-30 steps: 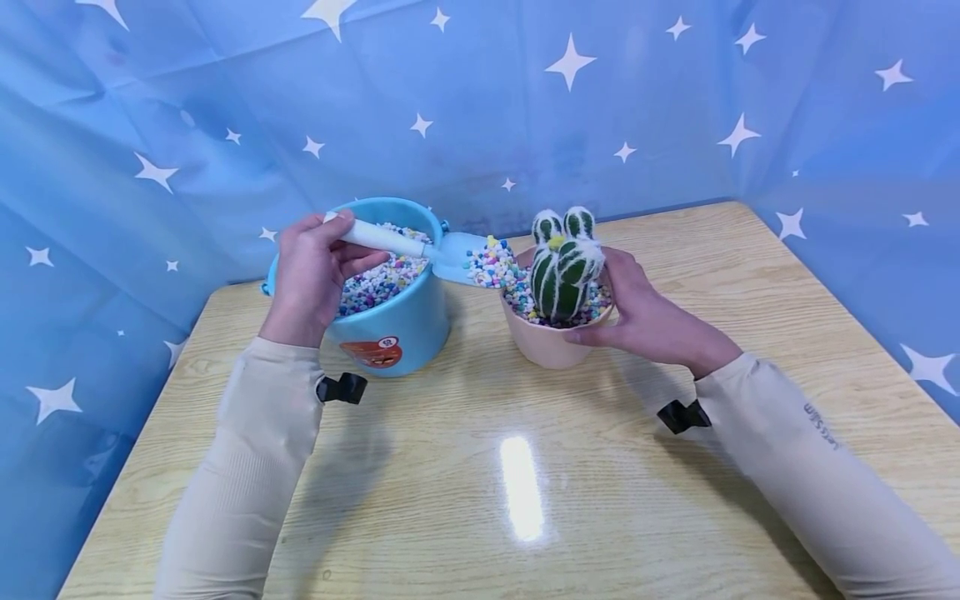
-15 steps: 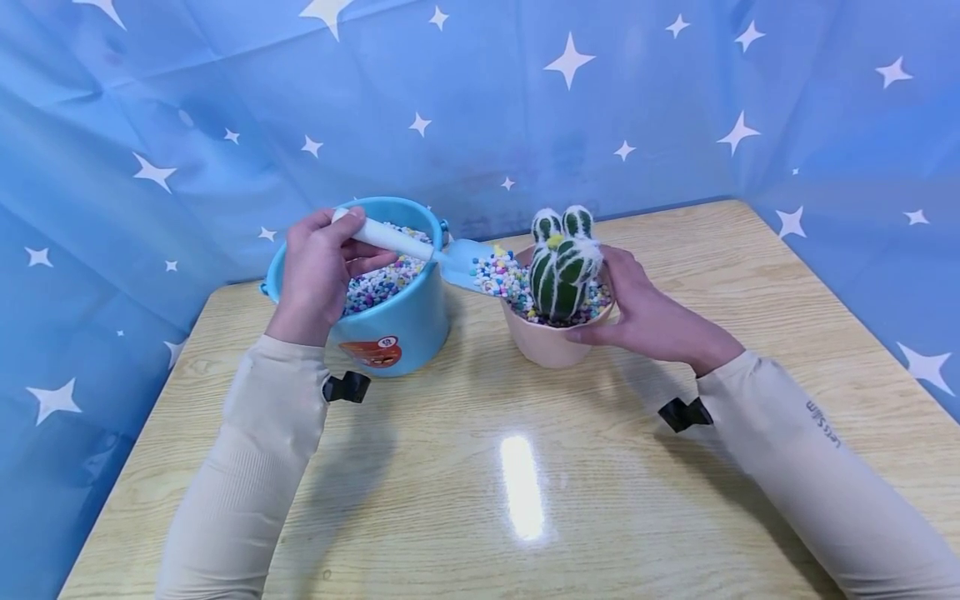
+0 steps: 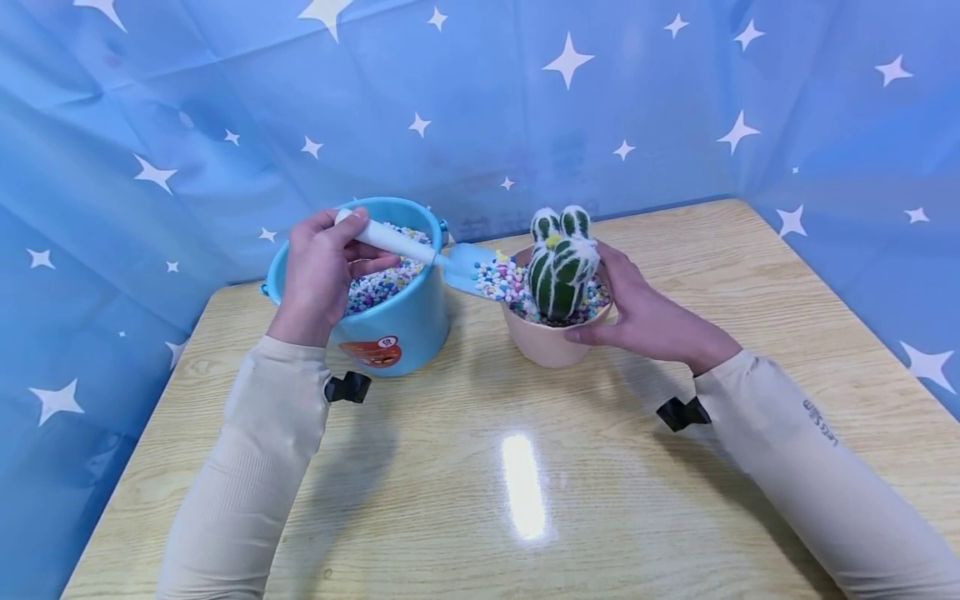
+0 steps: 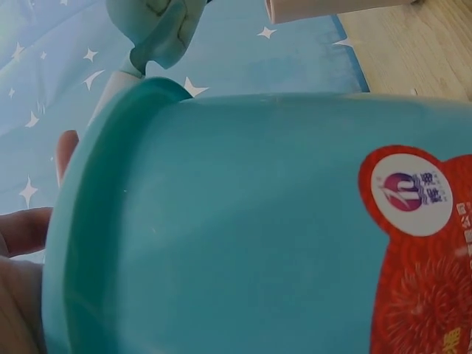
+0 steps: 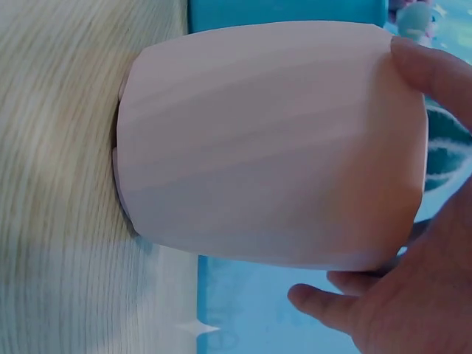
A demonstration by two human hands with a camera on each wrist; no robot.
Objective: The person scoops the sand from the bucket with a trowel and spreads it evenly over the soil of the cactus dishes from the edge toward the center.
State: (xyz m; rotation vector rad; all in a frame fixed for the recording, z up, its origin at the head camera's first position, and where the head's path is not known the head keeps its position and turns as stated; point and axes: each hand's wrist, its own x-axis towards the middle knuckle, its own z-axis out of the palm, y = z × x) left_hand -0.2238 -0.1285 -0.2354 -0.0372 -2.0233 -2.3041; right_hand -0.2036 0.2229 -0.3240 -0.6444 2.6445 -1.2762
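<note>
My left hand (image 3: pixel 315 262) grips the white handle of a small toy shovel (image 3: pixel 462 265), above the blue bucket (image 3: pixel 408 325) of coloured beads. The shovel's pale blue blade bears a heap of coloured beads (image 3: pixel 498 277), and its tip is at the left rim of a pink flowerpot (image 3: pixel 549 343). In the pot a green cactus (image 3: pixel 553 283) with white fuzz stands upright among beads. My right hand (image 3: pixel 648 321) holds the pot's right side, thumb at the front of the rim. The bucket's wall (image 4: pixel 243 206) hides much of the left hand in the left wrist view.
A wooden table (image 3: pixel 450 483) bears the bucket and the pot, which stand a short way apart. Behind and beside it hangs a blue curtain (image 3: pixel 495 100) with white stars. The bucket has a red sticker (image 3: pixel 372 352) on its front.
My left hand and the shovel have shifted slightly right, and the blade has dipped lower toward the pot. The right hand and the pot have hardly moved.
</note>
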